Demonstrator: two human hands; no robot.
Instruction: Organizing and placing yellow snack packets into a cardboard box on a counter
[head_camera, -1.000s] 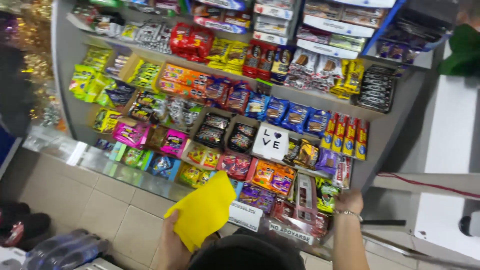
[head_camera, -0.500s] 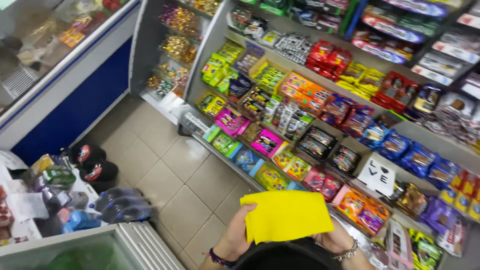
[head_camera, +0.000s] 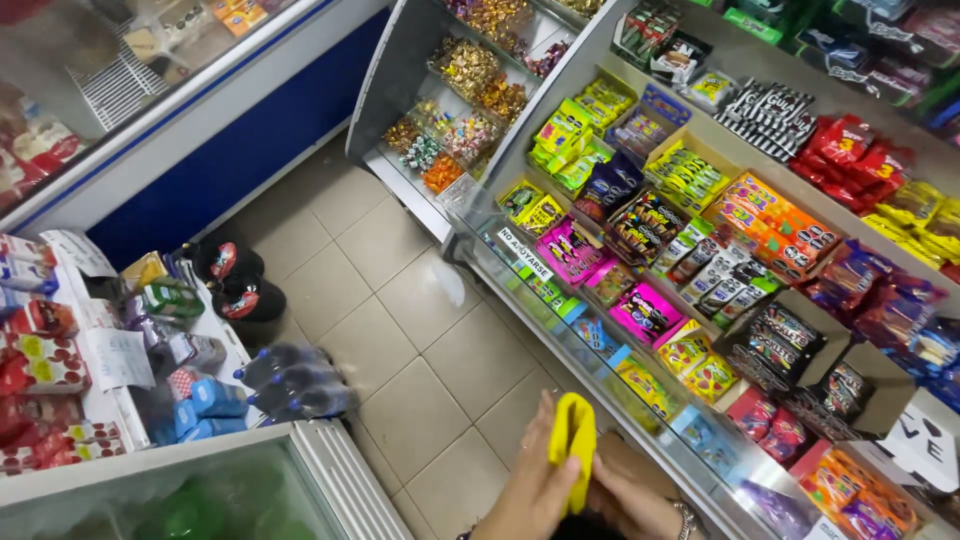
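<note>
You are standing over the pale tiled floor (head_camera: 400, 330), facing the long grey shelving rack (head_camera: 700, 300) of bright snack packets; the white-framed chest freezer (head_camera: 250, 480) is sitting at your lower left, with dark plastic bottles (head_camera: 295, 385) lying beside it; your left hand (head_camera: 535, 480) is pinching the folded yellow soft cloth (head_camera: 573, 445) low in view, while your right hand (head_camera: 635, 490) is apparently gripping its lower end, partly hidden.
</note>
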